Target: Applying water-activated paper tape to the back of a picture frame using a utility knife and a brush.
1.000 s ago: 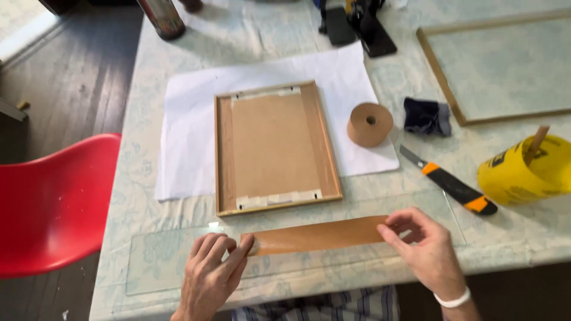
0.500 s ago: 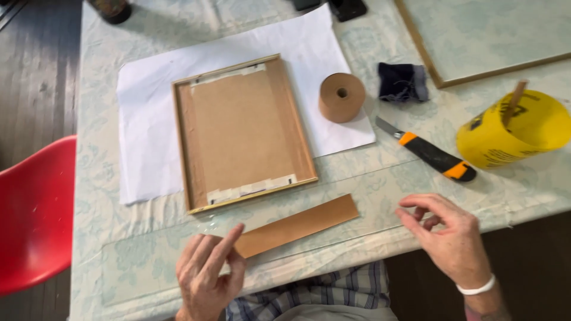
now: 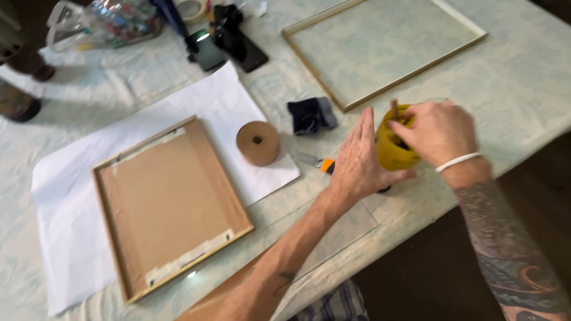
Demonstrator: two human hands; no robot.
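The right hand [image 3: 437, 132] curls its fingers [image 3: 410, 126] over the top of the yellow pot [image 3: 389, 145], seemingly pinching the brown stick [image 3: 394, 109] that stands in it, though the grip itself is hidden. The left hand [image 3: 360, 160] lies flat against the pot's left side, fingers straight and pressed together, steadying it. The pot stands on the desk [image 3: 523, 77] near its right edge, so a sideways tug on the stick could tip it and spill whatever it holds onto the cloth. Just left of the left hand the knife [image 3: 318, 162] pokes out from under the palm; if its blade is out, a slide of the hand could nick it. Under the left forearm a sheet of glass [image 3: 339, 235] lies along the near edge, and leaning on it could crack it or push it off. Farther left stand the tape roll [image 3: 258, 142] and the frame [image 3: 169, 205] face down on white paper [image 3: 71, 249], well apart from the pot, so drips carried over would mark them.
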